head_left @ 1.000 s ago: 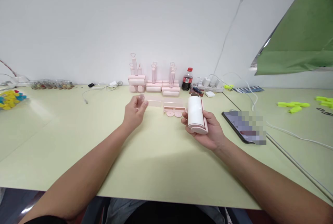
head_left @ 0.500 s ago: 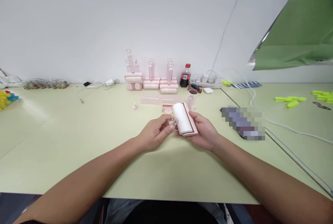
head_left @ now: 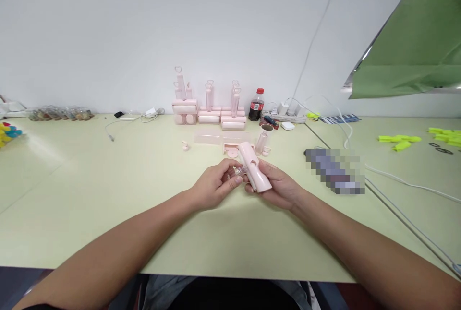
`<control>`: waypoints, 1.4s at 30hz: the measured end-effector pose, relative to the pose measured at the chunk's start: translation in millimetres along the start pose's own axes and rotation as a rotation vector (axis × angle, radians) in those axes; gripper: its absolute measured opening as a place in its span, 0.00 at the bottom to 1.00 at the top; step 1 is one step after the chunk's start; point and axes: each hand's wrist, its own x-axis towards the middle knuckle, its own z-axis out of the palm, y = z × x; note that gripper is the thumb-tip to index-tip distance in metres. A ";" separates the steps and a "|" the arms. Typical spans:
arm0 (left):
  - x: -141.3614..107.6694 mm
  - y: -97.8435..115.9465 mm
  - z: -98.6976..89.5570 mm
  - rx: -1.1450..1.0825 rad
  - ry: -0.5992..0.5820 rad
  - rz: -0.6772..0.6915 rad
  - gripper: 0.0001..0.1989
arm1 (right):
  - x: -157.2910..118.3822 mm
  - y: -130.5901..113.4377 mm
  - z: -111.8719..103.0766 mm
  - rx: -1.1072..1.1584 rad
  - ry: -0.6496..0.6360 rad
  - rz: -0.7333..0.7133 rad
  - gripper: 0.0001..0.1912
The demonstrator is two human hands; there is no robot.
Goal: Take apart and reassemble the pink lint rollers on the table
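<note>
Tilted in my right hand (head_left: 283, 186) is a pink lint roller (head_left: 255, 171), its curved casing with a round notch facing me. My left hand (head_left: 214, 185) pinches a small clear plastic piece (head_left: 237, 171) close against the roller's left side; whether the two are joined I cannot tell. Just beyond lie an open pink case part with a round disc (head_left: 232, 153), a clear tube (head_left: 261, 142), a small pink heart-loop part (head_left: 266, 151) and, to the left, another small pink part (head_left: 185, 145).
Pink lint rollers (head_left: 233, 122) with upright heart-topped handles stand along the wall. Beside them are a cola bottle (head_left: 256, 105) and a power strip (head_left: 295, 117). Clear pink covers (head_left: 207, 137) lie in front. A blurred object (head_left: 333, 171) and yellow parts (head_left: 399, 140) lie to the right.
My right hand has turned the lint roller over: its white roll faced up before, and now the pink casing does. My left hand keeps the clear piece beside it.
</note>
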 end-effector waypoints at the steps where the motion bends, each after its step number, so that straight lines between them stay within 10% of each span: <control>1: -0.2 -0.4 0.1 -0.001 0.008 0.001 0.17 | -0.3 0.0 -0.5 0.004 0.022 -0.002 0.19; 11: 0.8 3.0 -3.7 0.068 0.057 0.021 0.17 | -0.4 -8.9 4.3 -0.090 0.176 -0.084 0.33; 42: 1.8 -0.3 -5.9 0.306 -0.054 0.027 0.18 | 2.8 3.2 -2.9 -0.497 0.232 -0.167 0.29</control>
